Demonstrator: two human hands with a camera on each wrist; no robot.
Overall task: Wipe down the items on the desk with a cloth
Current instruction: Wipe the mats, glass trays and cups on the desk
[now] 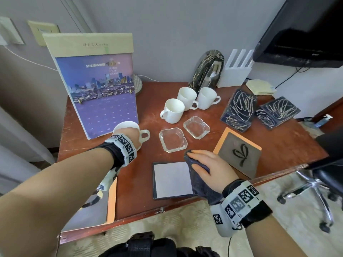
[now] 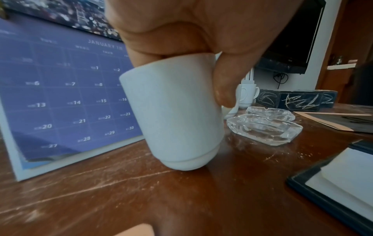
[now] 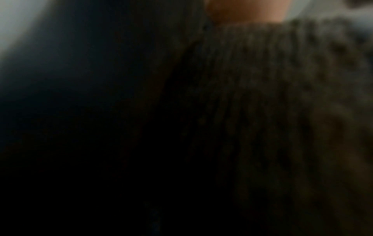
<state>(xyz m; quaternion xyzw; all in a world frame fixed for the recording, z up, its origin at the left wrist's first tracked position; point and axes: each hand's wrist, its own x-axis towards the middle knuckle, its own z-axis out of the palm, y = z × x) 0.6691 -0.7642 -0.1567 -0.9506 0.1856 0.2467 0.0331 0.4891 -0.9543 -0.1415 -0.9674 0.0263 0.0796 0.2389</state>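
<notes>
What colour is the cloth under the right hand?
The cloth is dark blue-grey, clearest in the head view, under the right hand.

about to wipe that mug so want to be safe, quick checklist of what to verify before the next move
1. Left hand grip on white ceramic mug: fingers curled over the rim, ok.
2. Mug level: tilted, base edge at the brown wooden desk, not ok.
3. Dark blue cloth ready: under right hand, ok.
4. Clear glass ashtray apart from mug: ok.
5. Mug empty: cannot tell.
</notes>
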